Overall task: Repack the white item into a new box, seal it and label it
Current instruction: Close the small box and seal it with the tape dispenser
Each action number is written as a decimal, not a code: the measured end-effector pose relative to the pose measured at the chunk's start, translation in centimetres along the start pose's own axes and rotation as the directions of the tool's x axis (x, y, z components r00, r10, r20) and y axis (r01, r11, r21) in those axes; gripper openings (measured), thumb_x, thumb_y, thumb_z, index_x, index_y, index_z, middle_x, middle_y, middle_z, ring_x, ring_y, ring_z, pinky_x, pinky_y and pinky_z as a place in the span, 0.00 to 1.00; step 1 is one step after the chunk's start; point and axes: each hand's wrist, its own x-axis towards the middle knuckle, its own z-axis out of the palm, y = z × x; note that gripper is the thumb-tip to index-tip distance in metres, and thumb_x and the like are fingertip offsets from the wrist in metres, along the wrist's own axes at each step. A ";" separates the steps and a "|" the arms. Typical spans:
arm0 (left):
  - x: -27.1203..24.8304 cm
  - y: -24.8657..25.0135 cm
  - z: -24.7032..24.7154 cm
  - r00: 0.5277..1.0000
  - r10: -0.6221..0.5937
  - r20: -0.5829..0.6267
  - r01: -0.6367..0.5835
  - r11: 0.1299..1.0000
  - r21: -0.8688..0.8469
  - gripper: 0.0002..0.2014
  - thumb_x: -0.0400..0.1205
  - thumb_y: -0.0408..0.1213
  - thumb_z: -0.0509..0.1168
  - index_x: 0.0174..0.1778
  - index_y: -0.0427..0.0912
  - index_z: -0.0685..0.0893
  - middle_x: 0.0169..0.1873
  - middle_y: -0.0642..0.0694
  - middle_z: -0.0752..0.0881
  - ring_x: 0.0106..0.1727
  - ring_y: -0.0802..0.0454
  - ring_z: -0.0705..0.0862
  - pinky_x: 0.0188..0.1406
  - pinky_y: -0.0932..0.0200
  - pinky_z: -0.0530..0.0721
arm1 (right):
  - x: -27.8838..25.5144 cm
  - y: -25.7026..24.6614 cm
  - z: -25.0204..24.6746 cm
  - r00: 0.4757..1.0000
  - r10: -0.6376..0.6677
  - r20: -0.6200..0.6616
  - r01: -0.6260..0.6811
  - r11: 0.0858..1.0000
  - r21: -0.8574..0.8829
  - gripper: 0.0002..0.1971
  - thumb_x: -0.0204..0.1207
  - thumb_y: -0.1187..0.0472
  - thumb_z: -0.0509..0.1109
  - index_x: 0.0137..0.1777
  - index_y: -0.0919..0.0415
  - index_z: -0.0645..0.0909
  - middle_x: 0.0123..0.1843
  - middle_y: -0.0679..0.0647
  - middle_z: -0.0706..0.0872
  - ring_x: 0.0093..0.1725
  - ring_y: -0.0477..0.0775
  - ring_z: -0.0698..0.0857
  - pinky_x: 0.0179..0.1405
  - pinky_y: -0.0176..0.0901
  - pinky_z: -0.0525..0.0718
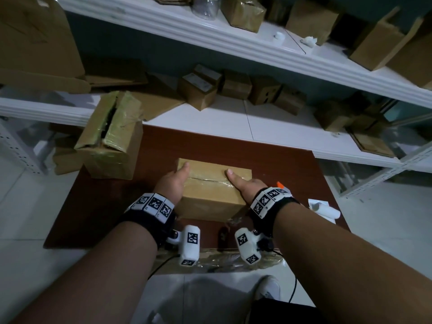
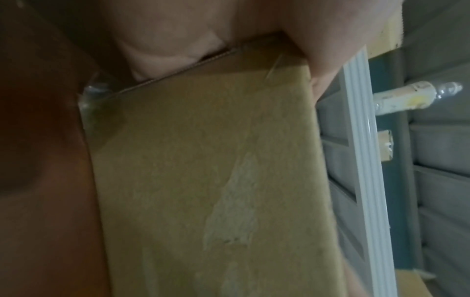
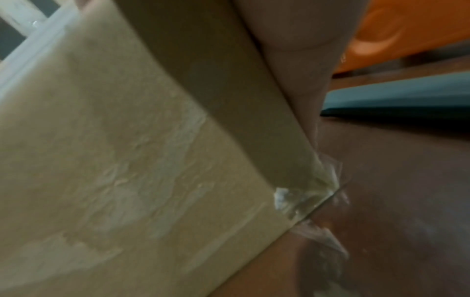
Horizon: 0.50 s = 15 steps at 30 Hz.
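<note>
Taped box (image 1: 211, 190) on worktop (image 1: 287, 164); left hand (image 1: 171, 181) and right hand (image 1: 245, 183) grip its ends, thumbs on top

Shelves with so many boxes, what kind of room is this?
Probably a packing or stock room. White shelves hold many small cardboard boxes, a taped box sits on a brown table between both hands, and an opened box stands beside it.
</note>
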 end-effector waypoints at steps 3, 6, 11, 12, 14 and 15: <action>-0.4 0.1 -0.3 0.997 0.080 0.022 -0.082 0.983 0.161 0.23 0.92 0.47 0.50 0.83 0.45 0.69 0.78 0.36 0.72 0.76 0.38 0.74 0.76 0.48 0.71 | 0.2 -0.1 0.1 1.000 -0.022 -0.020 0.021 0.999 -0.028 0.56 0.61 0.17 0.61 0.76 0.63 0.74 0.74 0.64 0.79 0.64 0.68 0.82 0.63 0.56 0.79; -0.2 -0.4 -0.5 0.988 0.154 0.024 -0.156 0.956 0.250 0.26 0.92 0.30 0.43 0.87 0.48 0.57 0.80 0.34 0.69 0.76 0.37 0.73 0.76 0.48 0.71 | 0.2 0.0 0.3 0.999 -0.030 -0.023 0.029 0.998 -0.050 0.60 0.55 0.13 0.57 0.75 0.62 0.77 0.74 0.63 0.80 0.65 0.68 0.82 0.70 0.59 0.77; -0.6 -0.7 -0.6 0.976 0.215 0.037 -0.216 0.935 0.281 0.23 0.92 0.42 0.45 0.85 0.44 0.65 0.82 0.41 0.68 0.80 0.42 0.68 0.78 0.51 0.65 | -0.8 0.0 -0.2 1.000 -0.006 -0.010 0.005 0.993 -0.117 0.47 0.77 0.25 0.50 0.81 0.63 0.69 0.81 0.62 0.71 0.76 0.64 0.74 0.75 0.53 0.65; -0.7 -0.8 -0.6 0.975 0.218 0.039 -0.220 0.935 0.279 0.23 0.92 0.42 0.44 0.85 0.44 0.64 0.83 0.41 0.67 0.82 0.42 0.67 0.79 0.52 0.64 | -1.1 0.0 -0.1 1.000 -0.018 -0.011 0.017 0.989 -0.149 0.41 0.82 0.30 0.50 0.83 0.62 0.65 0.81 0.64 0.71 0.77 0.64 0.73 0.75 0.52 0.65; -0.8 -0.9 -0.5 0.976 0.219 0.022 -0.216 0.933 0.288 0.24 0.92 0.34 0.43 0.86 0.42 0.59 0.84 0.39 0.63 0.83 0.42 0.64 0.79 0.53 0.62 | -0.7 0.1 -0.1 0.999 -0.050 -0.023 0.045 0.981 -0.188 0.29 0.89 0.48 0.49 0.88 0.52 0.48 0.81 0.67 0.68 0.76 0.65 0.73 0.74 0.51 0.68; -0.8 -1.0 -0.5 0.979 0.204 0.004 -0.198 0.943 0.267 0.24 0.92 0.31 0.42 0.87 0.42 0.57 0.85 0.38 0.61 0.84 0.41 0.64 0.79 0.54 0.63 | -0.6 0.2 -0.1 0.996 -0.081 -0.044 0.071 0.977 -0.203 0.30 0.89 0.57 0.47 0.88 0.47 0.41 0.81 0.68 0.68 0.75 0.66 0.75 0.71 0.51 0.71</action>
